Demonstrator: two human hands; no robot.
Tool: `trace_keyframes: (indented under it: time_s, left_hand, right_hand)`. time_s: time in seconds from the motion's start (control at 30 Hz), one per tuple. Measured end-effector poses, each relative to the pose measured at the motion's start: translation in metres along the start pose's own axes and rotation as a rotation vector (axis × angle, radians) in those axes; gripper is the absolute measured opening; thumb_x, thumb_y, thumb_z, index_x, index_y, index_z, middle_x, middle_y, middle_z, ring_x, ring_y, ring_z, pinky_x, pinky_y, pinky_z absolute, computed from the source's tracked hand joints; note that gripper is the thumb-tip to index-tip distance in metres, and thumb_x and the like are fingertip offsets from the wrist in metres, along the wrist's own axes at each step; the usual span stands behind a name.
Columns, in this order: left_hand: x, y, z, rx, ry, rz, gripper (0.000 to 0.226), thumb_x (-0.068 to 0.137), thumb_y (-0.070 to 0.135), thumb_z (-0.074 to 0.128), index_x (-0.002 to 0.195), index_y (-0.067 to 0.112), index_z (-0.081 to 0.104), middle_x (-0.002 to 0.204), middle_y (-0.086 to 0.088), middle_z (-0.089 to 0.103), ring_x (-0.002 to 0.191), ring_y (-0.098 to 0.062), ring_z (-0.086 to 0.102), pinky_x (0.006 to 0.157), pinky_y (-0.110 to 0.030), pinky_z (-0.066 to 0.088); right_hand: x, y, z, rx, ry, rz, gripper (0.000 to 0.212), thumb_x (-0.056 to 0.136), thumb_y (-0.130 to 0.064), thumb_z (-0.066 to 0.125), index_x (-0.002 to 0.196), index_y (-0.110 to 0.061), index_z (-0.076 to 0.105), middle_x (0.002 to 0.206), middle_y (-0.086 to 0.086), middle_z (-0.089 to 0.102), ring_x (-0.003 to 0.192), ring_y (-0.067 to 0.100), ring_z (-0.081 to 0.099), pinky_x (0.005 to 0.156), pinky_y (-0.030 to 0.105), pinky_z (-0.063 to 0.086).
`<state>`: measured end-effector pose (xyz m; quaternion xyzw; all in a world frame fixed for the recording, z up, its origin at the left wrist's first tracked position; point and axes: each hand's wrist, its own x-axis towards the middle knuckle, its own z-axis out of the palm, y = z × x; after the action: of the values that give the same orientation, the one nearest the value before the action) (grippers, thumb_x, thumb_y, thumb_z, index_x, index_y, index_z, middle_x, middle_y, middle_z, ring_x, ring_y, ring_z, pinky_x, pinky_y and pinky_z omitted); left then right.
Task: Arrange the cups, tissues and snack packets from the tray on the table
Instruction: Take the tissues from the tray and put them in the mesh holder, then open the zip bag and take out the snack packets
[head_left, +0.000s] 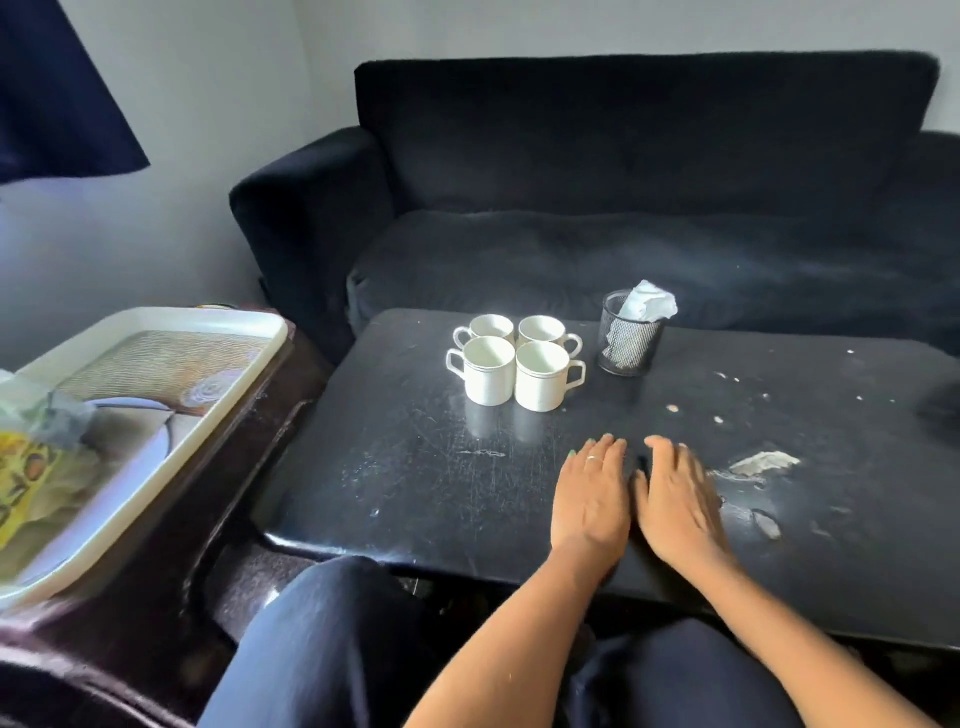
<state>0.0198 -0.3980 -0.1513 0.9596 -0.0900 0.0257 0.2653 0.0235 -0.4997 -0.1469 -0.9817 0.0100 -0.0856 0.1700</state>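
Several white cups (514, 364) stand in a tight square near the far middle of the black table (395, 467). Right of them a black mesh holder (628, 338) holds white tissues (648, 301). My left hand (592, 499) and my right hand (680, 499) lie flat side by side on the table, in front of the cups, fingers spread, holding nothing. On a side table to the left sits the white tray (249, 358), with a yellow snack packet (26, 478) and a clear packet (36, 410) at its near left end.
A dark sofa (623, 208) runs behind the table. The tabletop is scratched, with chipped patches (763, 462) at the right. My knees in dark trousers (337, 649) are under the table's near edge. A dark curtain (52, 88) hangs at upper left.
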Motion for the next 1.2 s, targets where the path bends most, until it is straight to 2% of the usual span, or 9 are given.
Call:
trace_keyframes:
  time_s: [0.2, 0.4, 0.57, 0.67, 0.83, 1.03, 1.2]
  left_hand:
    - [-0.052, -0.027, -0.039, 0.052, -0.060, 0.017, 0.058, 0.099, 0.024, 0.040, 0.152, 0.016, 0.017, 0.159, -0.001, 0.020, 0.147, -0.017, 0.017, 0.120, -0.033, 0.010]
    - [-0.073, -0.059, -0.121, 0.113, 0.088, -0.058, 0.060, 0.096, 0.028, 0.046, 0.149, 0.015, 0.022, 0.154, -0.002, 0.031, 0.142, -0.018, 0.027, 0.118, -0.036, 0.017]
    - [-0.089, -0.071, -0.183, 0.128, 0.177, -0.051, 0.065, 0.095, 0.029, 0.046, 0.151, 0.016, 0.016, 0.159, 0.000, 0.021, 0.147, -0.020, 0.018, 0.120, -0.037, 0.015]
    - [-0.103, -0.087, -0.222, 0.148, 0.241, -0.075, 0.068, 0.096, 0.032, 0.045, 0.153, 0.015, 0.011, 0.161, -0.001, 0.011, 0.148, -0.018, 0.011, 0.120, -0.036, 0.011]
    - [-0.136, -0.135, -0.290, 0.182, 0.497, -0.218, 0.070, 0.094, 0.035, 0.048, 0.152, 0.016, 0.015, 0.161, -0.002, 0.007, 0.147, -0.018, 0.015, 0.117, -0.031, 0.013]
    - [-0.186, -0.177, -0.343, 0.101, 0.806, -0.488, 0.068, 0.091, 0.026, 0.050, 0.151, 0.016, 0.018, 0.161, -0.004, 0.002, 0.148, -0.022, 0.006, 0.120, -0.039, 0.005]
    - [-0.235, -0.209, -0.366, -0.083, 1.233, -0.659, 0.068, 0.081, 0.012, 0.058, 0.145, 0.011, 0.034, 0.158, -0.009, 0.018, 0.145, -0.028, 0.018, 0.119, -0.045, 0.007]
  right_hand:
    - [-0.029, -0.022, -0.031, 0.016, -0.109, -0.048, 0.053, 0.093, -0.029, 0.048, 0.140, -0.012, 0.030, 0.142, 0.013, 0.040, 0.130, 0.029, 0.039, 0.105, 0.036, 0.030]
    - [-0.033, -0.092, -0.071, 0.094, -0.079, -0.177, 0.059, 0.094, -0.032, 0.047, 0.144, -0.012, 0.024, 0.148, 0.009, 0.031, 0.134, 0.028, 0.032, 0.109, 0.034, 0.026]
    - [-0.039, -0.161, -0.100, 0.131, -0.012, -0.300, 0.056, 0.092, -0.032, 0.049, 0.141, -0.015, 0.028, 0.145, 0.007, 0.034, 0.131, 0.026, 0.034, 0.105, 0.033, 0.028]
    - [-0.044, -0.207, -0.113, 0.192, -0.008, -0.359, 0.058, 0.093, -0.033, 0.047, 0.144, -0.015, 0.025, 0.150, 0.004, 0.028, 0.135, 0.024, 0.029, 0.109, 0.032, 0.024]
    - [-0.059, -0.296, -0.122, 0.211, -0.009, -0.555, 0.060, 0.094, -0.037, 0.044, 0.146, -0.018, 0.020, 0.153, 0.002, 0.020, 0.140, 0.021, 0.022, 0.112, 0.033, 0.020]
    - [-0.080, -0.393, -0.120, 0.129, -0.054, -0.793, 0.061, 0.095, -0.037, 0.040, 0.148, -0.018, 0.016, 0.156, 0.002, 0.014, 0.143, 0.021, 0.015, 0.114, 0.035, 0.016]
    - [-0.114, -0.462, -0.104, 0.090, -0.092, -0.937, 0.061, 0.094, -0.036, 0.042, 0.147, -0.017, 0.018, 0.155, 0.004, 0.015, 0.142, 0.022, 0.015, 0.113, 0.035, 0.015]
